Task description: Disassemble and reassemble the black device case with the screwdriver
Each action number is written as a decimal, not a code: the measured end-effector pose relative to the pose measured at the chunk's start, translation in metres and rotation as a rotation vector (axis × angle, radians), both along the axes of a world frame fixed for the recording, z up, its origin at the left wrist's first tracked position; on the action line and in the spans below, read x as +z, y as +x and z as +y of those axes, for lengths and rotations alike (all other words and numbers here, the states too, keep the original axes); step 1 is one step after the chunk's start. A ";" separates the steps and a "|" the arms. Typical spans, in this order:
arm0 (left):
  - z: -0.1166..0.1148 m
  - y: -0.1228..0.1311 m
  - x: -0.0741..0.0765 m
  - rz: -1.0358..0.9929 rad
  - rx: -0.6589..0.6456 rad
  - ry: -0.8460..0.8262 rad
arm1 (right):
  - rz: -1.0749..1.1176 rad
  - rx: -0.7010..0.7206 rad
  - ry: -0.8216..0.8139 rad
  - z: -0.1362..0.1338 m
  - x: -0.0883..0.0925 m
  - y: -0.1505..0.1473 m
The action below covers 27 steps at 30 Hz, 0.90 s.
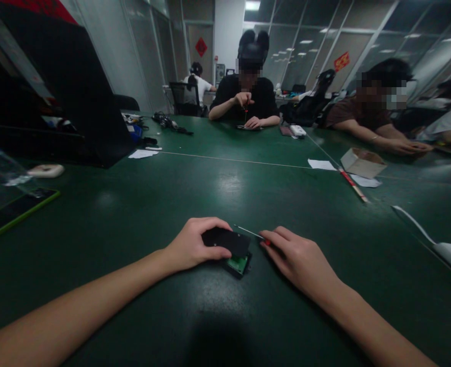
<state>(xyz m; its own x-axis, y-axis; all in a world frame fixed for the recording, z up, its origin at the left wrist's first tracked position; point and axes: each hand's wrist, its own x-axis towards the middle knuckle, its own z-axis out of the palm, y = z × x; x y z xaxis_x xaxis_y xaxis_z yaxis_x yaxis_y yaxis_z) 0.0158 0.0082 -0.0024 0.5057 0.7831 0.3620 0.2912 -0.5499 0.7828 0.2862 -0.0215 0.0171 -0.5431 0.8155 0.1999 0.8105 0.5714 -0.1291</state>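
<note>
Between the thumb and fingers of my left hand is a black cover plate, held over a small black case. Inside the case a green circuit board shows past the plate's lower edge; the rest of it is hidden. To the right, the fingers of my right hand close over the red handle of a screwdriver. Its thin metal shaft points left, toward the far edge of the plate, and lies low over the green table.
A dark panel stands at the left, near a green-edged tablet-like slab. Cables lie at the back left. Farther right are a small open box, papers and a red stick. A co-worker sits opposite, another at right.
</note>
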 end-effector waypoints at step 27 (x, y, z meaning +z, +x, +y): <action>0.025 0.005 -0.003 -1.084 0.125 -0.865 | 0.191 0.157 0.083 -0.022 -0.006 -0.027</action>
<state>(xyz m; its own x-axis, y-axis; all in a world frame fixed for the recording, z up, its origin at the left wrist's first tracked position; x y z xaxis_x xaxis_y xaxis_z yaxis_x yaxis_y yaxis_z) 0.0207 0.0328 -0.0055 0.1989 0.9756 -0.0930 -0.6618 0.2037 0.7215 0.2587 -0.0430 0.0112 -0.6080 0.7005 0.3738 0.6763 0.7035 -0.2184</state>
